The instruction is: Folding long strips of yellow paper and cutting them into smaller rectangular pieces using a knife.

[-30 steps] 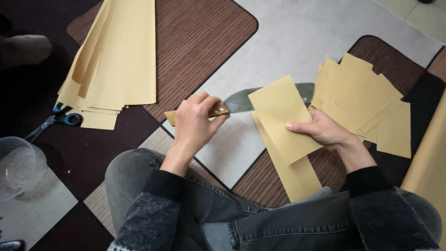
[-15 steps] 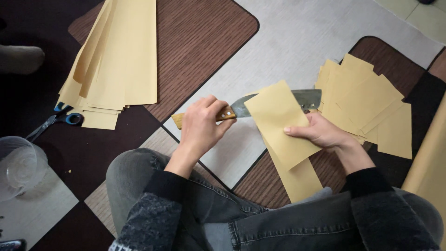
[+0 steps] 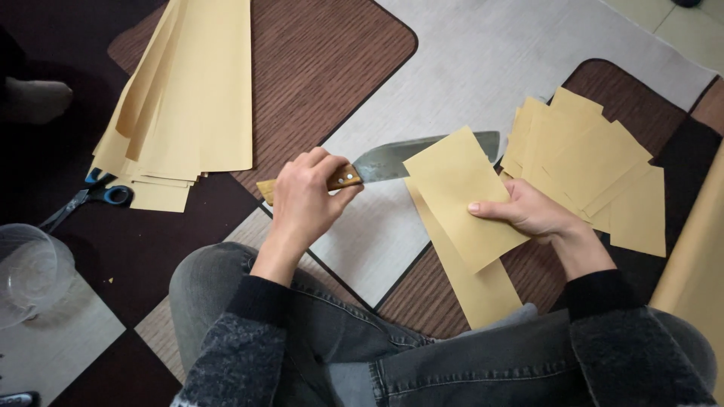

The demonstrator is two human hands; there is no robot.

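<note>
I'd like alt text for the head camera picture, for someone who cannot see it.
A seated person's left hand grips a wooden-handled knife, its blade slid inside a folded tan paper sheet that the right hand holds. A stack of cut tan pieces lies to the right, long tan sheets and blue-handled scissors to the left, on a patterned floor mat.

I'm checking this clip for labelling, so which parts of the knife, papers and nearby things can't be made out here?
Head view only:
- knife: mid-blade hidden behind the folded paper; most of the handle inside the left hand.
- right hand: fingers hidden under that paper.
- long sheets: cut off by the top edge.
- scissors: blades lost against the dark floor.
- clear bowl: cut off at left.
</note>
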